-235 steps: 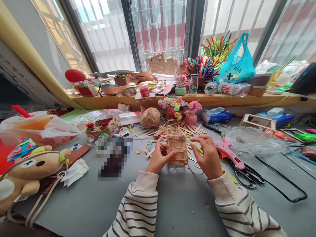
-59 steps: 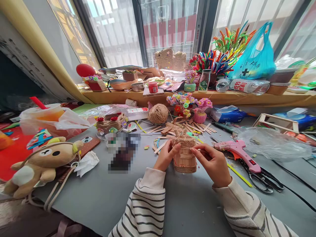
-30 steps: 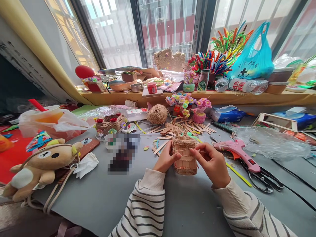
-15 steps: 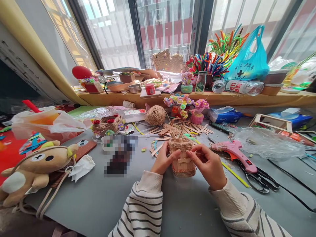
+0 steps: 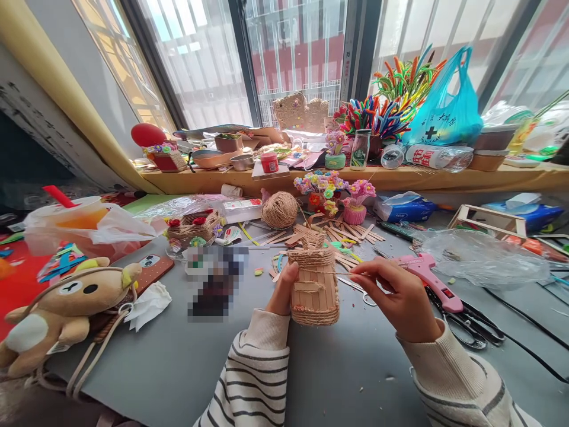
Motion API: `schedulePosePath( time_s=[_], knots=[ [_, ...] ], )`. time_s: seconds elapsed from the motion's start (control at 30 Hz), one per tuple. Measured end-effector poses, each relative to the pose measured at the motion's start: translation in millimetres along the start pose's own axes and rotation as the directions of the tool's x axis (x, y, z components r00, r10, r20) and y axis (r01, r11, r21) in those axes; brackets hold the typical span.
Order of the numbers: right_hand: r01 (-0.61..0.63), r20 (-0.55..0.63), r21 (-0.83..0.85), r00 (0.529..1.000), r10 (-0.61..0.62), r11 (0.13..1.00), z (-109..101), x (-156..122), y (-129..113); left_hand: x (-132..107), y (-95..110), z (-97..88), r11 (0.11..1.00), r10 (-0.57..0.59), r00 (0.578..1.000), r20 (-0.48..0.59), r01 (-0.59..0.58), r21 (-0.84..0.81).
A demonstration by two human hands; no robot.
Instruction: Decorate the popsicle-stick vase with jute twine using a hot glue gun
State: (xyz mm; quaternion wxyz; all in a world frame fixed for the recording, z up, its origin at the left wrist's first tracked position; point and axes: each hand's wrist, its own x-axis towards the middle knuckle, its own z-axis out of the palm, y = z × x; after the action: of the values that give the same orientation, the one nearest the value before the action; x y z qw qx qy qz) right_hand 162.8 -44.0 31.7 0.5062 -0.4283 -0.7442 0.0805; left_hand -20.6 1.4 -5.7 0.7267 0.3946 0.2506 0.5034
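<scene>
My left hand [image 5: 281,291] grips the left side of a small cup-shaped holder [image 5: 313,287] built of flat wooden sticks, with jute twine wound round its top and base. The holder stands upright, lifted close above the grey table [image 5: 178,362]. My right hand [image 5: 398,296] is to its right, thumb and forefinger pinched on a thin strand of twine [image 5: 344,273] that runs level to the holder's upper band. A ball of jute twine [image 5: 279,210] sits further back, behind a scatter of loose wooden sticks [image 5: 344,232].
A pink glue gun [image 5: 427,280] and black scissors [image 5: 475,332] lie right of my right hand, with a black cable beyond. A plush bear [image 5: 62,311], a phone [image 5: 149,267] and a bagged drink [image 5: 80,222] are on the left. Paper flowers [image 5: 331,193] and a crowded windowsill [image 5: 355,175] stand behind.
The holder has been raised and brought nearer, now held by my left hand alone. My right hand has drawn away to the right, pulling the twine strand taut.
</scene>
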Motion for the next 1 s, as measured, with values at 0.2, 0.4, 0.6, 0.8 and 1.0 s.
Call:
schedulePosePath(
  time_s=[0.2, 0.4, 0.6, 0.8, 1.0],
  knots=[
    [0.048, -0.079, -0.033, 0.996, -0.05, 0.998, -2, 0, -10, -9, 1, 2.0, 0.996, -0.063, 0.989, 0.135, 0.071, -0.054],
    [0.061, -0.125, -0.098, 0.989, -0.073, 0.993, 3, -2, -16, -13, 0, -1.3, 0.984, -0.144, 0.971, 0.19, 0.161, -0.076],
    [0.025, -0.113, -0.052, 0.993, -0.031, 0.998, 8, -2, -16, -14, 1, 3.9, 0.99, -0.119, 0.986, 0.114, 0.127, -0.067],
    [-0.183, -0.03, 0.205, 0.981, 0.194, 0.961, 8, -2, -11, -15, 3, -0.5, 0.988, -0.085, 0.994, 0.075, 0.094, -0.123],
    [-0.304, -0.012, 0.402, 0.942, 0.337, 0.864, 8, -1, -14, -14, 7, -7.7, 0.967, -0.151, 0.986, 0.071, 0.162, -0.197]
  ],
)
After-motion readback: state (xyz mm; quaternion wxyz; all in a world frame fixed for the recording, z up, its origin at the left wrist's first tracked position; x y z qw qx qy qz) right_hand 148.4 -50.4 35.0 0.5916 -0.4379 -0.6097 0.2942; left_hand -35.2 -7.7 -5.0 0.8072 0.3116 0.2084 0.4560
